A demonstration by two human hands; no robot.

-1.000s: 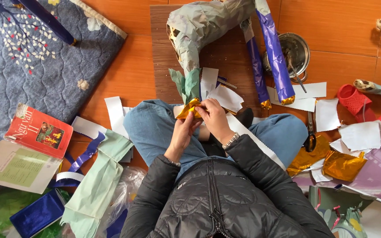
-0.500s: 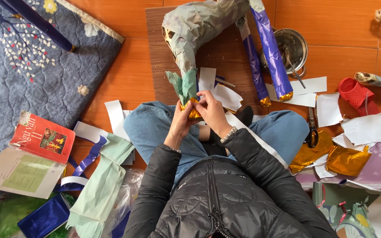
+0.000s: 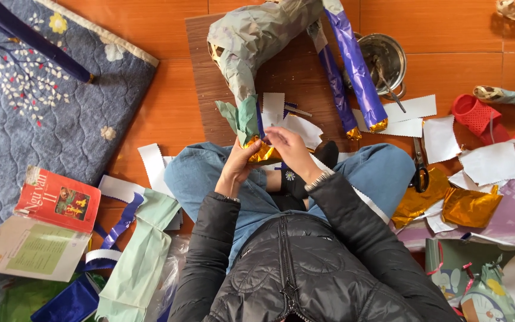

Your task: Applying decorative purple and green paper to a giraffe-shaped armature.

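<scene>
Together, both hands work a piece of gold foil (image 3: 264, 152) above the person's lap, at the lower tip of a papered leg of the paper-covered animal figure (image 3: 257, 36). Left hand (image 3: 235, 165) pinches the foil from below — fingers closed on it. Right hand (image 3: 290, 152) presses it from the other side, fingertips tight on the same crumpled foil. Green paper strips (image 3: 241, 118) stand just above the foil. Scissors (image 3: 419, 169) lie near the right knee, beside white paper scraps (image 3: 440, 138) — well apart from the hands.
</scene>
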